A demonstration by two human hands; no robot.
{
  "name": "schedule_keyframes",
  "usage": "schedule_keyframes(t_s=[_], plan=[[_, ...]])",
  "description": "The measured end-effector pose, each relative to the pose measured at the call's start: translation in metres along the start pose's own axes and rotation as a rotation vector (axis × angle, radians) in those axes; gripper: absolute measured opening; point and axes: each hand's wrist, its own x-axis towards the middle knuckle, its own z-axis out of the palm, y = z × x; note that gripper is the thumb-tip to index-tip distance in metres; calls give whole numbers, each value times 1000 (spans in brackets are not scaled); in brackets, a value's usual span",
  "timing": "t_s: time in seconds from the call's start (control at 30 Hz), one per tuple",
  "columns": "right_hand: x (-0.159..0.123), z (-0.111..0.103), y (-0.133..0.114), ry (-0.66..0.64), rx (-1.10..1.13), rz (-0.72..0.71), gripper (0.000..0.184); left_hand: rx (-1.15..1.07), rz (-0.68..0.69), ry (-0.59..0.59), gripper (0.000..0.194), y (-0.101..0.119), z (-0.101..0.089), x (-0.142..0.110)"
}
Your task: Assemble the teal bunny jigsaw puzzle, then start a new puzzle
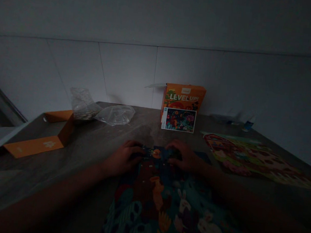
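Observation:
A jigsaw puzzle (146,191) lies on the table in front of me, showing a brown bear, rabbits and plants in dark blue and green. My left hand (127,156) rests at its upper left edge, with thumb and fingers apart on the pieces. At the upper right part of the puzzle, my right hand (184,156) touches the surface, fingers bent and thumb apart from the index finger. Between the two hands the puzzle's top edge looks uneven. The dim light hides whether a loose piece lies under either hand's fingertips.
An orange box (185,101) stands at the back with a picture card (180,120) leaning on it. To the right lies another puzzle (246,157). Leftward are an open orange box part (38,145), a bag of pieces (83,105) and a clear plastic bag (118,114).

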Motion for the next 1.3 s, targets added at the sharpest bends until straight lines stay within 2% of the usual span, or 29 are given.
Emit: schedule_keyframes(t_s=[0.1, 0.23, 0.33, 0.43, 0.53, 0.77, 0.9, 1.03, 1.23, 1.3], plan=[[2, -1, -5, 78, 43, 98, 40, 2, 17, -14, 32, -1, 0, 0], [6, -2, -5, 181, 54, 249, 20, 39, 49, -19, 35, -3, 1, 0], [6, -2, -1, 223, 74, 300, 25, 35, 29, -3, 33, -5, 0, 0], [6, -2, 1, 218, 66, 266, 30, 21, 29, 0, 31, -9, 0, 0], [6, -3, 0, 198, 42, 211, 25, 21, 41, 8, 30, -10, -1, 0], [9, -2, -3, 330, -27, 258, 25, 53, 38, -6, 30, -7, -3, 1], [9, 0, -4, 230, -13, 190, 21, 47, 49, 4, 30, -9, -1, 0], [7, 3, -1, 155, 3, 154, 27, 33, 54, 17, 30, -10, 0, -1], [9, 2, -1, 179, -8, 208, 28, 37, 69, 19, 29, -10, -1, -1], [10, 0, 2, 256, 24, 282, 29, 43, 61, 11, 30, -10, -1, -1]])
